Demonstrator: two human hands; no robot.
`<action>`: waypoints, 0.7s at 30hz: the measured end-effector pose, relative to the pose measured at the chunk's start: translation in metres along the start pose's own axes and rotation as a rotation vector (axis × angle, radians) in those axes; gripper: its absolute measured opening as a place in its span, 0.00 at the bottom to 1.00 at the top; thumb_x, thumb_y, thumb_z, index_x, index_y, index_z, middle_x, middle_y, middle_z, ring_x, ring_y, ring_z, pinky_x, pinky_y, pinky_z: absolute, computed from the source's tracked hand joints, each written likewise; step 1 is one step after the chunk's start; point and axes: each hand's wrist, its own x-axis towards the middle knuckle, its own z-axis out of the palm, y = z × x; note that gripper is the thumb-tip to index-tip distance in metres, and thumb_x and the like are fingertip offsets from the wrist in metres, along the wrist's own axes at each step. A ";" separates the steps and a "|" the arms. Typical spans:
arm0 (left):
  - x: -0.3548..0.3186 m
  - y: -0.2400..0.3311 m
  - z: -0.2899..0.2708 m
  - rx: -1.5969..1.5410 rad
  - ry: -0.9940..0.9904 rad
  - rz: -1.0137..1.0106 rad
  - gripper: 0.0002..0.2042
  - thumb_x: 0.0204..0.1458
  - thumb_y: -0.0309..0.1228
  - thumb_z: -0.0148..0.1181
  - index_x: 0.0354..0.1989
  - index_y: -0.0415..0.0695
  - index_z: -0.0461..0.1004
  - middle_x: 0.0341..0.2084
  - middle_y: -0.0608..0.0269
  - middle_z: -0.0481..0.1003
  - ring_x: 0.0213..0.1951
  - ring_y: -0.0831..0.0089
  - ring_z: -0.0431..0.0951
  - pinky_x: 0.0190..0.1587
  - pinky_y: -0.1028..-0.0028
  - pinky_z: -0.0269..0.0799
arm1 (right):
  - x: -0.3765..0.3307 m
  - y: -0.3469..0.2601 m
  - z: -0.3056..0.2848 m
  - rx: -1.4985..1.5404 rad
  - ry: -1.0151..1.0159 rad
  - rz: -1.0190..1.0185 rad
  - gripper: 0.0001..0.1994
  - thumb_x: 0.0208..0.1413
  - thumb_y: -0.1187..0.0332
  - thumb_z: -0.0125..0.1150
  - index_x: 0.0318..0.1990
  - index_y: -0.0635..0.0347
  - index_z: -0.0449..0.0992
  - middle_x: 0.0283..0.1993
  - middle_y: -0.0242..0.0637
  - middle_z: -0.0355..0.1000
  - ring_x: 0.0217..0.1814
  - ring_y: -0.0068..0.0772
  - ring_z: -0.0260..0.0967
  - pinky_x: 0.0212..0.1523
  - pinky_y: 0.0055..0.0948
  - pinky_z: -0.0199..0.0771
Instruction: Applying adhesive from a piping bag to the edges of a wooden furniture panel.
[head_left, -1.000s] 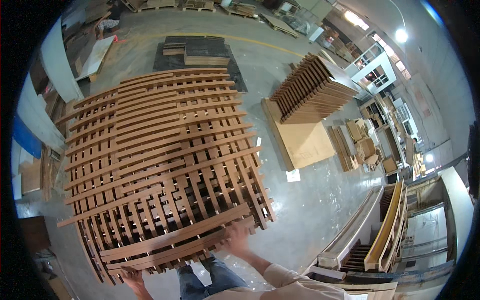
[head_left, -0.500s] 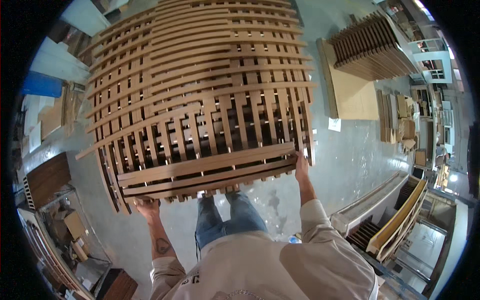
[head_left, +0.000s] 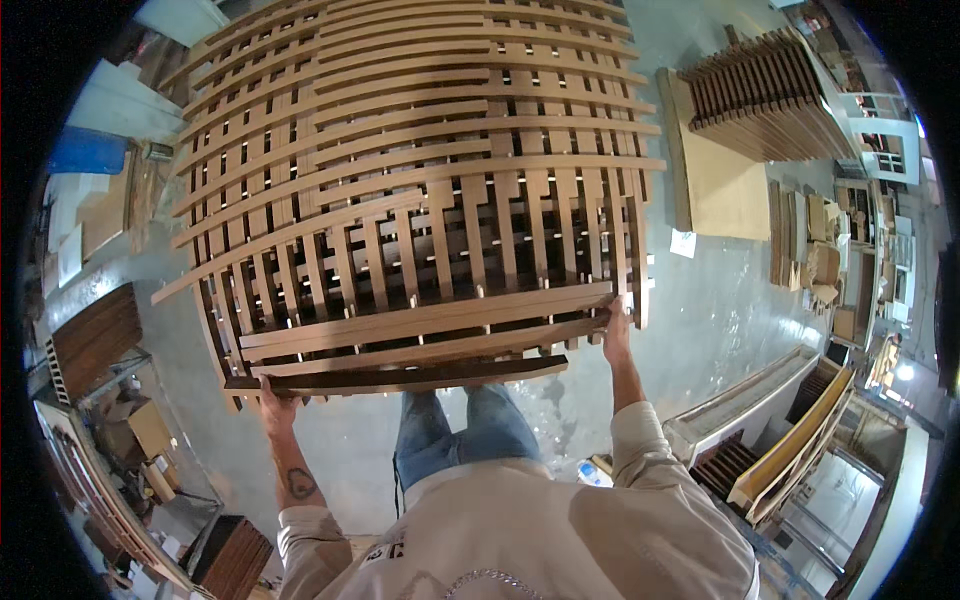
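Widest of all, a smooth grey floor [head_left: 720, 300], shiny in patches at right. On it, filling the upper middle, a broad lattice stack [head_left: 400, 182] of brown slats, laid crosswise in layers with gaps between. Well apart to its right, a pile of ribbed brown panels [head_left: 760, 105] on a flat tan board [head_left: 725, 195]. Lower right, a long pale trough [head_left: 740, 395] beside a yellow-edged wooden frame [head_left: 795, 430]. Close before the stack's near edge, blue jeans [head_left: 435, 430] below a pale shirt [head_left: 500, 530]. Along that near edge, two long light-brown slats [head_left: 430, 320], side by side. Nearest the body, a long dark slat [head_left: 410, 378], roughly parallel to them, left end at the stack's near left corner, right end short of the right-hand edge; cannot tell whether resting on the stack or clear of it. At the dark slat's left end, the left grip [head_left: 278, 402], curled closed around it, thumb on top. At the right ends of the light-brown slats, the right grip [head_left: 618, 330], bent against the wood, apart from the dark slat; cannot tell how far closed, or whether holding or merely touching. Smallest, a white paper sheet [head_left: 682, 243] on the floor near the tan board.
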 end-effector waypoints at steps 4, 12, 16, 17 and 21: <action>-0.019 0.008 0.020 -0.074 0.198 -0.182 0.30 0.55 0.51 0.57 0.62 0.50 0.62 0.61 0.54 0.65 0.59 0.49 0.68 0.51 0.44 0.71 | -0.019 0.057 -0.005 -0.049 0.265 -0.053 0.38 0.61 0.36 0.45 0.64 0.61 0.62 0.63 0.45 0.63 0.62 0.42 0.62 0.56 0.43 0.66; -0.069 0.024 0.062 -0.123 -0.030 -0.262 0.20 0.63 0.37 0.50 0.57 0.35 0.64 0.58 0.45 0.66 0.61 0.47 0.66 0.59 0.41 0.69 | -0.101 0.081 0.034 0.257 0.072 0.457 0.40 0.59 0.53 0.60 0.73 0.50 0.45 0.65 0.53 0.60 0.55 0.55 0.69 0.45 0.53 0.78; -0.085 0.032 0.065 -0.170 0.142 -0.356 0.20 0.62 0.36 0.53 0.58 0.37 0.63 0.57 0.45 0.67 0.58 0.45 0.69 0.57 0.41 0.71 | -0.097 0.059 0.029 0.358 0.125 0.425 0.37 0.60 0.57 0.60 0.72 0.53 0.47 0.63 0.51 0.61 0.53 0.56 0.71 0.44 0.51 0.81; -0.088 0.032 0.067 -0.196 0.211 -0.376 0.21 0.61 0.37 0.56 0.58 0.39 0.63 0.56 0.46 0.67 0.56 0.45 0.71 0.55 0.40 0.71 | -0.094 0.058 0.024 0.386 0.115 0.415 0.36 0.60 0.58 0.60 0.71 0.54 0.48 0.63 0.51 0.61 0.52 0.58 0.71 0.44 0.51 0.82; -0.100 0.034 0.084 -0.235 0.190 -0.356 0.18 0.61 0.35 0.55 0.56 0.39 0.65 0.53 0.50 0.69 0.57 0.47 0.71 0.55 0.41 0.73 | -0.080 0.049 0.009 0.309 0.111 0.335 0.22 0.61 0.60 0.57 0.59 0.59 0.67 0.38 0.37 0.72 0.40 0.35 0.73 0.42 0.43 0.81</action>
